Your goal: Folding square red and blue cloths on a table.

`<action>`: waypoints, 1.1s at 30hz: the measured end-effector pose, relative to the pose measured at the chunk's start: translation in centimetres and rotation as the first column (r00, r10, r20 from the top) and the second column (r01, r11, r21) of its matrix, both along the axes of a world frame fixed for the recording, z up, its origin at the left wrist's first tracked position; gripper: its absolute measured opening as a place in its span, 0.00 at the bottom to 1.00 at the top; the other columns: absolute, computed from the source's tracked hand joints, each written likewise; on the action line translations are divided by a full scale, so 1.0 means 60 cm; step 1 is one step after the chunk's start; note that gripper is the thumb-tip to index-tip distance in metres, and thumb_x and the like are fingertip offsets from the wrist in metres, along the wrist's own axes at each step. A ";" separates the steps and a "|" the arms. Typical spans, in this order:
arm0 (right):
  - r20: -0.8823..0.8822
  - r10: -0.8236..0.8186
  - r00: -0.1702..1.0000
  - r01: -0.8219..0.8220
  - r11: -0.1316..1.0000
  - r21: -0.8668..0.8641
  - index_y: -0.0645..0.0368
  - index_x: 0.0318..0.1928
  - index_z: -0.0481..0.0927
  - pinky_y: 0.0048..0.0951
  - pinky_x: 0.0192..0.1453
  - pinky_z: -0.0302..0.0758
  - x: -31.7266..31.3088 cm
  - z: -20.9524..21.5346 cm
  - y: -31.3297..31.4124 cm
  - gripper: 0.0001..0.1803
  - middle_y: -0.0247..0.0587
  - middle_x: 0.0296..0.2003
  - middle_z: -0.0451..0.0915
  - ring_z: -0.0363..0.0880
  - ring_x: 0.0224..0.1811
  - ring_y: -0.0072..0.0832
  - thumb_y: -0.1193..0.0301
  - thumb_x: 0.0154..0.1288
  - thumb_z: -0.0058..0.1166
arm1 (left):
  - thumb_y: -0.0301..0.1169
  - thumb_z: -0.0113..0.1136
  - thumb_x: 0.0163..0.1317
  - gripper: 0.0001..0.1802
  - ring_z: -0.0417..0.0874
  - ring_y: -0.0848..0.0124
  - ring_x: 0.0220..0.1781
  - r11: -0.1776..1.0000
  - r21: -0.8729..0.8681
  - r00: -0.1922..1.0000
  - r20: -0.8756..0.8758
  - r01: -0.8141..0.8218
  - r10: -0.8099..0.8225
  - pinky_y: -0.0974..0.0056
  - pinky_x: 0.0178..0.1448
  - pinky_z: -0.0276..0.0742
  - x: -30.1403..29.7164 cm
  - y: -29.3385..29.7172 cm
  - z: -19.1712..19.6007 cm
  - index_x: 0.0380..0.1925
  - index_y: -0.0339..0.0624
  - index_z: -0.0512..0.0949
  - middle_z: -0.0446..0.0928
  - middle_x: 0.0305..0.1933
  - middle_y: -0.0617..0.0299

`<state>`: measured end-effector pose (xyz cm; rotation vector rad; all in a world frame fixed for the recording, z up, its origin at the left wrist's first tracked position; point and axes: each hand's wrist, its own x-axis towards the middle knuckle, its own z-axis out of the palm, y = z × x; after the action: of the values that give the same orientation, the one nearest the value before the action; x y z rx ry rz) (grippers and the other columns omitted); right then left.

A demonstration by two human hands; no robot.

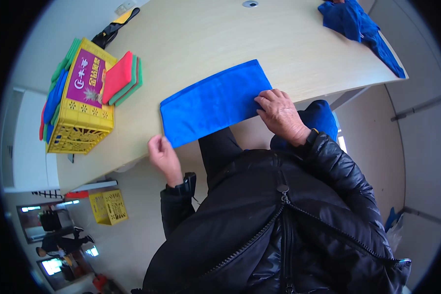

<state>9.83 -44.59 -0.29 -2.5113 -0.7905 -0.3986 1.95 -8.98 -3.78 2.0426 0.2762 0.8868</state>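
A blue cloth, folded into a long rectangle, lies at the near edge of the table, its near side reaching the edge. My left hand pinches its near left corner between thumb and fingers. At the cloth's right end, my right hand has its fingers curled over the near right corner, with the thumb hidden from sight.
On the pale table, a yellow plastic crate at the left holds folded cloths. Folded red and green cloths lean against it. Crumpled blue cloth hangs over the far right corner. Another yellow crate stands below, left.
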 end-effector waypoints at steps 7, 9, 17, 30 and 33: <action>0.033 0.071 0.997 -0.066 0.988 -0.139 0.57 0.66 0.72 0.46 0.74 0.62 0.026 0.020 0.082 0.27 0.46 0.66 0.71 0.66 0.70 0.45 0.63 0.70 0.58 | 0.32 0.58 0.71 0.13 0.76 0.49 0.65 0.670 0.707 0.974 -0.180 0.227 -0.140 0.50 0.73 0.65 0.065 -0.078 0.060 0.50 0.37 0.79 0.79 0.57 0.49; 0.109 0.118 0.987 -0.102 0.985 -0.141 0.56 0.70 0.70 0.47 0.76 0.60 0.032 0.008 0.109 0.30 0.47 0.70 0.69 0.63 0.74 0.46 0.60 0.72 0.56 | 0.42 0.56 0.72 0.23 0.66 0.52 0.75 0.661 0.651 0.921 -0.343 0.374 -0.182 0.46 0.80 0.53 0.075 -0.087 0.032 0.61 0.42 0.76 0.71 0.69 0.49; -0.059 0.118 0.991 -0.131 0.940 -0.315 0.50 0.77 0.60 0.53 0.82 0.45 0.053 -0.033 0.138 0.37 0.44 0.78 0.57 0.48 0.82 0.46 0.46 0.77 0.43 | 0.49 0.44 0.77 0.31 0.56 0.52 0.81 0.690 0.646 0.895 -0.445 0.327 -0.008 0.46 0.81 0.47 0.077 -0.006 0.003 0.75 0.48 0.63 0.57 0.80 0.50; -0.123 0.080 0.989 -0.123 0.906 -0.405 0.51 0.78 0.58 0.56 0.82 0.42 0.092 0.016 0.090 0.37 0.44 0.79 0.53 0.45 0.82 0.48 0.44 0.78 0.39 | 0.50 0.46 0.76 0.32 0.53 0.53 0.82 0.672 0.658 0.893 -0.450 0.339 -0.010 0.43 0.82 0.46 0.085 -0.044 0.049 0.74 0.48 0.64 0.55 0.81 0.52; -0.181 0.230 0.956 -0.285 0.872 -0.397 0.50 0.78 0.58 0.56 0.83 0.42 0.104 0.015 0.120 0.38 0.44 0.79 0.53 0.44 0.83 0.48 0.43 0.78 0.39 | 0.50 0.45 0.76 0.31 0.53 0.54 0.82 0.599 0.651 0.836 -0.546 0.466 -0.056 0.42 0.82 0.44 0.110 -0.092 0.023 0.74 0.51 0.64 0.56 0.81 0.54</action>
<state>16.06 -37.37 0.64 -2.7268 -1.2527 0.0363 8.54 -14.47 -2.42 3.0118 -0.2240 0.2671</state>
